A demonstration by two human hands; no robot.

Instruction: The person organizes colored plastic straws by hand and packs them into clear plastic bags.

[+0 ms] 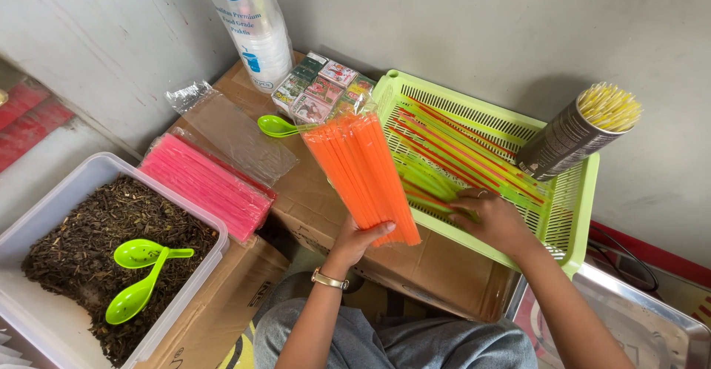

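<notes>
A pale plastered wall backs a low spread of flattened brown cardboard boxes (326, 191) serving as a work surface, crowded with stock. The person's left hand (361, 237) grips a clear-wrapped bundle of long orange plastic straws (363, 176) by its lower end, fingers clamped around it, thumb across the front, so that the bundle stands tilted up and away from the body, likely to keep the open pack from spilling. The right hand (492, 217) lies palm-down inside a lime-green perforated plastic tray (574, 210), fingers spread flat over loose red, orange and green straws (452, 151), pressing on them and gripping nothing. The tray leans against the wall, its raised rim keeping the loose straws together.

A dark cylindrical tin of yellow straws (578, 136) rests tilted on the tray's far corner. A flat pack of pink straws (207, 184) lies to the left, beside a clear plastic tub of dried tea leaves (111, 254) with two green scoops (a third scoop sits near some small printed cartons). A sleeve of stacked plastic cups (255, 28) stands against the wall.
</notes>
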